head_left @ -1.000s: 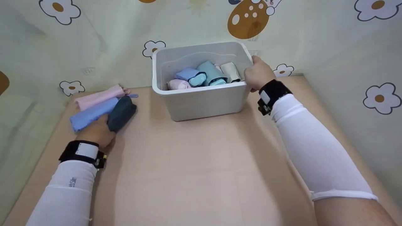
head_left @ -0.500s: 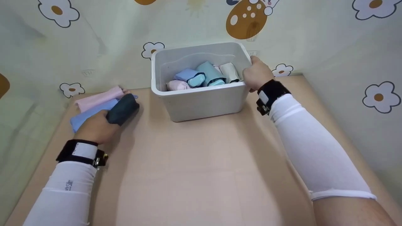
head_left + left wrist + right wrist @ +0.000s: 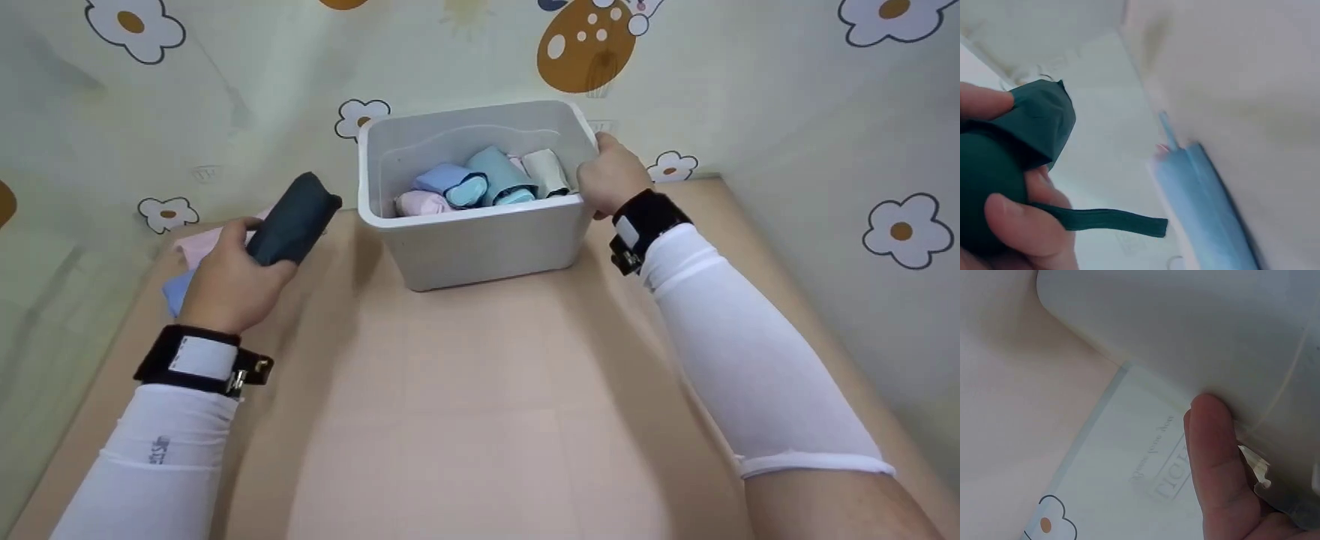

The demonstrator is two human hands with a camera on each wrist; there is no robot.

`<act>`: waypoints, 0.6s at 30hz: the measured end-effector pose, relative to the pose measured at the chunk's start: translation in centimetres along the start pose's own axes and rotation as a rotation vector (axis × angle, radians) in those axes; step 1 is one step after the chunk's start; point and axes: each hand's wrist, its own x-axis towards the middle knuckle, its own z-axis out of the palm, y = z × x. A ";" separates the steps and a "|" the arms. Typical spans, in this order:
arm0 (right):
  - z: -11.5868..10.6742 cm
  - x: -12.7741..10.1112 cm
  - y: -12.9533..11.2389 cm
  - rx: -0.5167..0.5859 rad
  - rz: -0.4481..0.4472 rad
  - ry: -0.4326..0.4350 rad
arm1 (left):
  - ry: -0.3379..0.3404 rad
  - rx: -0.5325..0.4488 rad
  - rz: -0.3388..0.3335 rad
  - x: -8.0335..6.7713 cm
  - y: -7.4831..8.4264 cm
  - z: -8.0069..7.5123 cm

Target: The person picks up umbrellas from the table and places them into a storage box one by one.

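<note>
Overhead, flowered wall (image 3: 787,97) backs peach tabletop (image 3: 480,405).

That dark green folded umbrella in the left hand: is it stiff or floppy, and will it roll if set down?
The dark green folded umbrella probably has a stiff core: it juts straight out of the left hand without sagging. Its cover looks soft, creasing under the fingertips. The rounded shape may roll; the loose strap dangles.
</note>
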 end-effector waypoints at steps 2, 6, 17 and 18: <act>0.0 0.0 -0.1 0.003 0.006 -0.005 | 0.040 -0.029 0.008 -0.2 0.8 0.0; 0.0 -0.1 -0.2 0.003 0.013 -0.009 | 0.112 -0.067 0.041 -0.7 2.3 -0.1; 0.0 -0.2 -0.1 0.014 0.012 -0.008 | 0.148 -0.098 0.095 -1.4 6.0 -0.2; 0.0 -0.2 -0.1 0.014 0.013 -0.008 | 0.146 -0.099 0.098 -1.4 6.3 -0.2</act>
